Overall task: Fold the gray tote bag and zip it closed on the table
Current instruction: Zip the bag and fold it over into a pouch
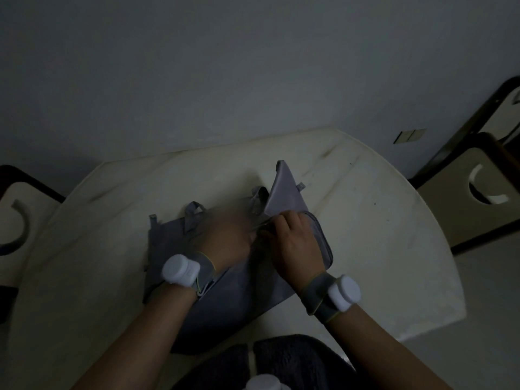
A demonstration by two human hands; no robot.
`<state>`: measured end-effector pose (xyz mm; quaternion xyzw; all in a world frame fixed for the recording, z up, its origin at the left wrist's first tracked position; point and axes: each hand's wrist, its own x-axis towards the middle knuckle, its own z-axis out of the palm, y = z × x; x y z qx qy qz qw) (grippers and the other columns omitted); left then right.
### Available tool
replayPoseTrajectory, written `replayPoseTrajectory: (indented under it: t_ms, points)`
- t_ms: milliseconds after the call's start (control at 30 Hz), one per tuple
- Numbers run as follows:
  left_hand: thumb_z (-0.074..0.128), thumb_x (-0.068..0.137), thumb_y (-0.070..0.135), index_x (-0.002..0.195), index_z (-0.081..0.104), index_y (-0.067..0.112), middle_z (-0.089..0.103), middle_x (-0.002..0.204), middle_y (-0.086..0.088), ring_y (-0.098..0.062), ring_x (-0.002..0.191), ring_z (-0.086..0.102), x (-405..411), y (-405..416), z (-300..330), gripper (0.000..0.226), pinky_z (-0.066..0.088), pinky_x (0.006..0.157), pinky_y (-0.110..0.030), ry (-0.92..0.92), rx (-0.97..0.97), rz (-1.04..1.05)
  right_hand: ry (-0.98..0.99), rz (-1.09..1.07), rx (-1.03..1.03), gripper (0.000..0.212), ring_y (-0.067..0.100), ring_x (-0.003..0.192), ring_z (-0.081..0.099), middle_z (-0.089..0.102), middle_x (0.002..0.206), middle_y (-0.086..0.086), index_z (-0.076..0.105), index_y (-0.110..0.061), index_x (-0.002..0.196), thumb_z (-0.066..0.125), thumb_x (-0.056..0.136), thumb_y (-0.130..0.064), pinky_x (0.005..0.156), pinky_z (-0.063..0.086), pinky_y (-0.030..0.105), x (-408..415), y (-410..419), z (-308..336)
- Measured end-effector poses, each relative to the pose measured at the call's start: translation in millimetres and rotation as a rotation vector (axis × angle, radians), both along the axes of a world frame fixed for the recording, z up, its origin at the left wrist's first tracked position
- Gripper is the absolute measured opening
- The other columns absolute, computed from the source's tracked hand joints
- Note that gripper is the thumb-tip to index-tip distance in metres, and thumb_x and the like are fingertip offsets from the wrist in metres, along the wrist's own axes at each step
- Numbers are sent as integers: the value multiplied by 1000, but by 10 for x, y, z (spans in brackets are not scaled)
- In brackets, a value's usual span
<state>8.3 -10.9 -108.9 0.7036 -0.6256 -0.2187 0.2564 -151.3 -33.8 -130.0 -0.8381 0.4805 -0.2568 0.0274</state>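
One gray tote bag (233,294), seemingly half-folded

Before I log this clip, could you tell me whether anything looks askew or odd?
Nothing damaged or spilled. The gray tote bag lies half-folded, one corner flap sticking up beyond the right hand; the left hand is motion-blurred.

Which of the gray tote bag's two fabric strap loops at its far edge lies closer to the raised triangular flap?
The right-hand strap loop, touching the raised triangular flap of the gray tote bag; the left strap loop lies apart, nearer the bag's left corner.
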Motion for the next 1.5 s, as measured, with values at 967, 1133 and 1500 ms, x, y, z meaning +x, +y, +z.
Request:
replayPoseTrajectory:
  t_ms: [967, 1133, 1500]
  points:
    - [50, 86, 34, 65, 56, 13, 63, 64, -10, -29, 59, 58, -60, 25, 97, 30, 29, 49, -26, -269, -181, -358, 339, -248, 532, 36, 34, 81, 58, 37, 59, 1, 35, -15, 57, 50, 89, -20, 80, 42, 38, -318, -651, 588]
    - [47, 89, 33, 66, 54, 12, 63, 66, -13, -32, 59, 57, -60, 32, 112, 31, 30, 50, -29, -303, -165, -427, 331, -295, 791, 20, 33, 92, 64, 64, 92, 15, 56, -5, 77, 59, 85, -22, 77, 52, 36, -340, -999, 555]
    - [49, 80, 33, 66, 56, 14, 62, 77, -12, -31, 83, 59, 21, -80, 358, 25, 45, 67, -34, -465, 74, -238, -34, -68, 994, 39, 27, 97, 66, 71, 108, 6, 68, -19, 108, 71, 80, -46, 87, 52, 40, -784, -427, 43]
